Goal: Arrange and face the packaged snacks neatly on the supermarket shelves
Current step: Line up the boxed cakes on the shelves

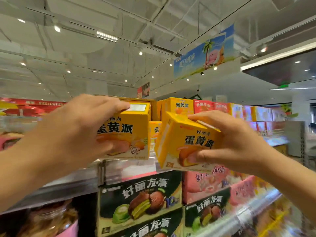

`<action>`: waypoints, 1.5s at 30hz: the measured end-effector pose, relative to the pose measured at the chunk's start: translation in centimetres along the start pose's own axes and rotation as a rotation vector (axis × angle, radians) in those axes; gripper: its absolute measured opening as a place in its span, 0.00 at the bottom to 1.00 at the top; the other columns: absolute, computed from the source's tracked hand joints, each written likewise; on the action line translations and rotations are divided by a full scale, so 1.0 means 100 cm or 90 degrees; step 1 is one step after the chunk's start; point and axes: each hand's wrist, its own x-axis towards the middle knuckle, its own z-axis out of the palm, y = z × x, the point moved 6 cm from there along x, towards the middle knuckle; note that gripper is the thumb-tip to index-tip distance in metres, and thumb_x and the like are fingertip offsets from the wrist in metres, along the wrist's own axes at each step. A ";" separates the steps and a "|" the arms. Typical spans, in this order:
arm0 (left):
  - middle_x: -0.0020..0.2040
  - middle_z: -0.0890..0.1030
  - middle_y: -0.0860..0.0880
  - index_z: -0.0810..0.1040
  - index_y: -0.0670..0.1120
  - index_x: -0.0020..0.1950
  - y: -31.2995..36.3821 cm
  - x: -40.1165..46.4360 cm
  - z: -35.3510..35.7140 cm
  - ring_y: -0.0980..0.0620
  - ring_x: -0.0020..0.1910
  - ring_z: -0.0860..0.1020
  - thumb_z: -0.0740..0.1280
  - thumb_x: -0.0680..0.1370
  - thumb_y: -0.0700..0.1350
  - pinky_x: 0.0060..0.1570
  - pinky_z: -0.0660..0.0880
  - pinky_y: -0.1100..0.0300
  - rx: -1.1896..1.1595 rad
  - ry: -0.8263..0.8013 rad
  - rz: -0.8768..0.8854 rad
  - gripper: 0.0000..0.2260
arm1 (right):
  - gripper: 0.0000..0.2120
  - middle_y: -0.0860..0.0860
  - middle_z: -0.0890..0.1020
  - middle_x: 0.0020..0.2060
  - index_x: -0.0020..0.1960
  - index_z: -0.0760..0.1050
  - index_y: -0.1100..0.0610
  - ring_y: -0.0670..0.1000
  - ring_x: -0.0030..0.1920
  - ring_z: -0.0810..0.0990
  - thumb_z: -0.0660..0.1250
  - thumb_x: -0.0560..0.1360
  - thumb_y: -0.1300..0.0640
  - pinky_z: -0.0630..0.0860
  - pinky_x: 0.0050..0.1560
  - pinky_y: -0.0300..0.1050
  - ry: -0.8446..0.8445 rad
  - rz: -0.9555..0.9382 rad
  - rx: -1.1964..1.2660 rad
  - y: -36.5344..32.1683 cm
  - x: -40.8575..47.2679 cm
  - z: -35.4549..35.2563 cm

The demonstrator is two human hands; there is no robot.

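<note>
**Bright shop, blurry edges**

The shop is bright. Light comes from small round ceiling lamps (57, 28) and a long strip lamp (107, 36) up high. The lamps show as white glowing spots. A white label (137, 107) on a yellow box (127, 134) shines with glare. The middle looks fairly sharp. The lower shelves (248, 218) and the sides look smeared and blurry. Straight lines bend near the edges. Shadows are soft.

Two bare forearms reach up and forward, entering from eight o'clock and four o'clock. The left hand (82, 127) curls its fingers over the top of a box, thumb on its front face. The right hand (227, 141) grips a second, tilted box, fingers on top, thumb pressing the front.
</note>
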 end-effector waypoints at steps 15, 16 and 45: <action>0.60 0.77 0.56 0.66 0.61 0.71 0.008 0.056 0.035 0.49 0.54 0.77 0.71 0.66 0.70 0.51 0.77 0.44 0.157 -0.108 -0.142 0.36 | 0.40 0.46 0.73 0.65 0.70 0.71 0.46 0.45 0.63 0.73 0.71 0.60 0.34 0.75 0.62 0.45 -0.001 -0.145 0.104 0.087 0.038 -0.015; 0.60 0.76 0.57 0.66 0.62 0.71 0.001 0.057 0.028 0.50 0.54 0.77 0.71 0.66 0.70 0.51 0.77 0.44 0.166 -0.111 -0.162 0.36 | 0.39 0.46 0.73 0.63 0.70 0.71 0.46 0.46 0.62 0.73 0.73 0.61 0.37 0.75 0.60 0.45 0.015 -0.153 0.117 0.084 0.051 -0.013; 0.45 0.77 0.64 0.72 0.60 0.64 -0.074 0.102 0.075 0.66 0.43 0.75 0.76 0.67 0.59 0.34 0.70 0.65 0.133 -0.304 -0.384 0.27 | 0.30 0.42 0.83 0.46 0.59 0.75 0.44 0.42 0.40 0.82 0.77 0.61 0.36 0.76 0.36 0.39 -0.215 -0.087 0.015 0.105 0.209 0.077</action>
